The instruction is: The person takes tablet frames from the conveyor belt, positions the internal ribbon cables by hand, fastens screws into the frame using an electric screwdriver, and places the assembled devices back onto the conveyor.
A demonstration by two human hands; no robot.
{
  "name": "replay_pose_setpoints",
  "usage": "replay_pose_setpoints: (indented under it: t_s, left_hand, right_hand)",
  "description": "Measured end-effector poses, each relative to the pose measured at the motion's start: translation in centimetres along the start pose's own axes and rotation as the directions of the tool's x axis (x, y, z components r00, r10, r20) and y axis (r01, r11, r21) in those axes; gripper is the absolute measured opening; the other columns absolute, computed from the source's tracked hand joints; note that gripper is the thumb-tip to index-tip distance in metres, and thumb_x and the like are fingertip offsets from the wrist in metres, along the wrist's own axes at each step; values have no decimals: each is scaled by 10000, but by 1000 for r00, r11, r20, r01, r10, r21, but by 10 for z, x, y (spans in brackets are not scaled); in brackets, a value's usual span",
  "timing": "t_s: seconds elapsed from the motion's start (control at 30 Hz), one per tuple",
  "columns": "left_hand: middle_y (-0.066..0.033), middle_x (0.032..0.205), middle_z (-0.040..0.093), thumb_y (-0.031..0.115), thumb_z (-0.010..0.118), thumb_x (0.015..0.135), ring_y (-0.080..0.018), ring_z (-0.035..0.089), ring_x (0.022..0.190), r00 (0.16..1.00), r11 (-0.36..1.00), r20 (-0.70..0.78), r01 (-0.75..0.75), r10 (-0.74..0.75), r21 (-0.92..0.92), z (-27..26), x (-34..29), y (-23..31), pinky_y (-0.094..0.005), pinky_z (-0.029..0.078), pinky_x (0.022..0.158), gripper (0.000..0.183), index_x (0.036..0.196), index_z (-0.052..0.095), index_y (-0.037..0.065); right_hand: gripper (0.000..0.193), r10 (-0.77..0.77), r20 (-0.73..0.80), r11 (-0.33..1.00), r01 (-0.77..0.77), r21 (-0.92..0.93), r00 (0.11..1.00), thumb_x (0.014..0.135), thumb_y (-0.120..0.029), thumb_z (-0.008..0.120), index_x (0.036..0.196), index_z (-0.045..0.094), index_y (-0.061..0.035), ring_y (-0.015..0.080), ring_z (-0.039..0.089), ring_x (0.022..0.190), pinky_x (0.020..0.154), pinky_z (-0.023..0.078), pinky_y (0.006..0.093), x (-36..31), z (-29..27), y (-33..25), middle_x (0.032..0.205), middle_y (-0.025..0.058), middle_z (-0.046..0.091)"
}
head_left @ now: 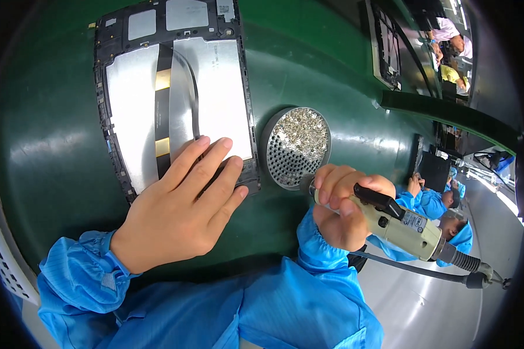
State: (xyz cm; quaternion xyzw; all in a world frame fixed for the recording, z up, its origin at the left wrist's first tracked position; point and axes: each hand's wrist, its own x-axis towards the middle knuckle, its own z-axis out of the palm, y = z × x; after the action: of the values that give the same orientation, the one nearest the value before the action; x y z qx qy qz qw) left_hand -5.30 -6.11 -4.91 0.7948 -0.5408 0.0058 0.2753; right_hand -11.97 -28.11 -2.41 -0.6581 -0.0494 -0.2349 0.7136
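My left hand (183,203) lies flat, fingers stretched out, over the lower part of an opened tablet body (221,87) with silvery battery panels, a black flex cable with gold patches, and a thin black wire. In my right hand (349,200) is a beige electric screwdriver (410,230) with a black lever, my fingers wrapped round its front end. The tip points at the near rim of a round grey screw dish (268,148); whether it touches a screw is hidden. Small silvery screws (303,131) heap in the dish's far part, and its perforated floor shows at the near side.
A dark cable (413,270) runs off the screwdriver to the right. Another device frame (384,46) lies at the far right, beyond a dark green bar (448,110). Co-workers in blue (431,200) sit to the right. A white perforated edge (6,250) borders the green table's left.
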Motion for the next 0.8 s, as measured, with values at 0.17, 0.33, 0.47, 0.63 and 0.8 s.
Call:
replay_pose_setpoints:
  t_s: [0.17, 0.33, 0.47, 0.63, 0.8]
  left_hand:
    - [-213, 1163, 584, 119, 628, 702, -402, 505, 1193, 1000, 999, 18, 0, -1, 32, -2, -1, 0, -541, 364, 1040, 304, 988, 674, 29]
    - [-204, 1161, 588, 125, 632, 733, -393, 506, 1194, 1000, 1000, -14, 11, -11, 10, 0, -1, 1, -540, 363, 1043, 269, 983, 680, 36]
    - [-206, 1164, 584, 127, 628, 763, -386, 504, 1198, 1000, 1000, -25, 14, -14, -22, 2, -2, 1, -543, 360, 1046, 240, 977, 678, 31]
    - [-204, 1049, 621, 54, 682, 715, -376, 575, 1099, 991, 996, -128, -38, 27, -86, -2, -8, -2, -545, 427, 993, 146, 844, 674, -15]
    - [-196, 961, 637, 16, 695, 689, -368, 612, 1027, 982, 987, -188, -55, 26, -150, -3, -10, -6, -531, 473, 943, 101, 760, 655, -42]
  right_hand:
    - [318, 3, 7, 1000, -2, -14, 1000, 798, -33, 612, 1093, 491, -32, 187, 511, 556, 568, 458, 376, 2, 1, 1, 634, 68, 504]
    - [318, 4, 7, 1000, -4, -2, 1000, 803, -40, 628, 1092, 495, -34, 189, 514, 561, 573, 459, 379, 1, 1, 2, 631, 68, 505]
    - [343, -4, 19, 999, 5, -43, 1000, 806, -44, 627, 1117, 484, -37, 190, 514, 565, 577, 455, 378, -2, 1, 2, 633, 67, 507]
    - [364, -66, -34, 997, 65, -51, 997, 809, -82, 629, 1129, 460, -39, 192, 515, 554, 567, 456, 378, 2, 10, -21, 622, 62, 503]
    - [379, -148, 66, 986, 152, -64, 987, 801, -78, 626, 1131, 441, -50, 202, 516, 497, 496, 461, 356, 2, 36, -33, 597, 51, 494]
